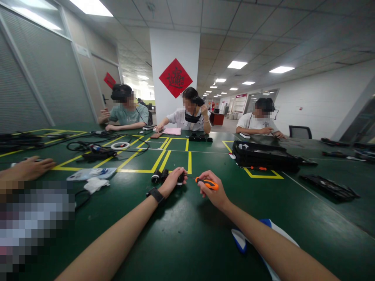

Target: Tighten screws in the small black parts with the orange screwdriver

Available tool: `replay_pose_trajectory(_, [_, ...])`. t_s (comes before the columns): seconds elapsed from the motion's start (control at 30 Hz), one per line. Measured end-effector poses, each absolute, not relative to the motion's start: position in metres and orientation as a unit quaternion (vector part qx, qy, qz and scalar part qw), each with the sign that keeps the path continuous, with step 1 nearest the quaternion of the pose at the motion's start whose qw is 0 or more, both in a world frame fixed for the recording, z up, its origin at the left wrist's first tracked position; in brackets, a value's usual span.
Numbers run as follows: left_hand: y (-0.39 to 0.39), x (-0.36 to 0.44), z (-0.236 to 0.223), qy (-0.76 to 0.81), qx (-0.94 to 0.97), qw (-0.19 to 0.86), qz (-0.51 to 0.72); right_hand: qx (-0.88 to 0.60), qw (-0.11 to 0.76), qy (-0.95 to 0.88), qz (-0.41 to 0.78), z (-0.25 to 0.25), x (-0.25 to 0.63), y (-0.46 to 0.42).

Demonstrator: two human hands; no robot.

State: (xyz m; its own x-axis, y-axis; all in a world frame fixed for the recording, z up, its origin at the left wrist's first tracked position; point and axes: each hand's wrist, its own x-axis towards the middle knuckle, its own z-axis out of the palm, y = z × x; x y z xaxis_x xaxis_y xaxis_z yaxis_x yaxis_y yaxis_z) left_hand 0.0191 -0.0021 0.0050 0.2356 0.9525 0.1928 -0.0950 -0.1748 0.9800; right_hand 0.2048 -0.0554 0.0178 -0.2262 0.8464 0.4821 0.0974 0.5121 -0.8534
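My left hand (171, 182), with a dark watch on its wrist, is closed around a small black cylindrical part (180, 179) that has a pale ring at its lower end. Its fingers hide much of the part. In my right hand (218, 195) is an orange and black screwdriver (208, 183). The thin shaft points left toward the held part; I cannot tell whether the tip touches it. Similar black cylindrical parts with white rings (156, 176) stand on the green table (181, 238), just left of my left hand.
A black tray-like case (260, 154) and a dark flat panel (328, 187) lie to the right. Black cables (96, 150), a plastic bag (90, 173) and crumpled tissue (96, 185) lie left. Another person's hand (35, 166) rests at far left; several people sit around the table.
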Motion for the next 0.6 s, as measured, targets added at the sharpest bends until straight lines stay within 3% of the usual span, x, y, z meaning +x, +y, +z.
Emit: replay_pose_trajectory(0.6, [0.0010,0.0165,0.0022,0.375,0.545,0.516,0.544,-0.320,0.508,-0.690,0.404,0.0216,0.2092,-0.0492])
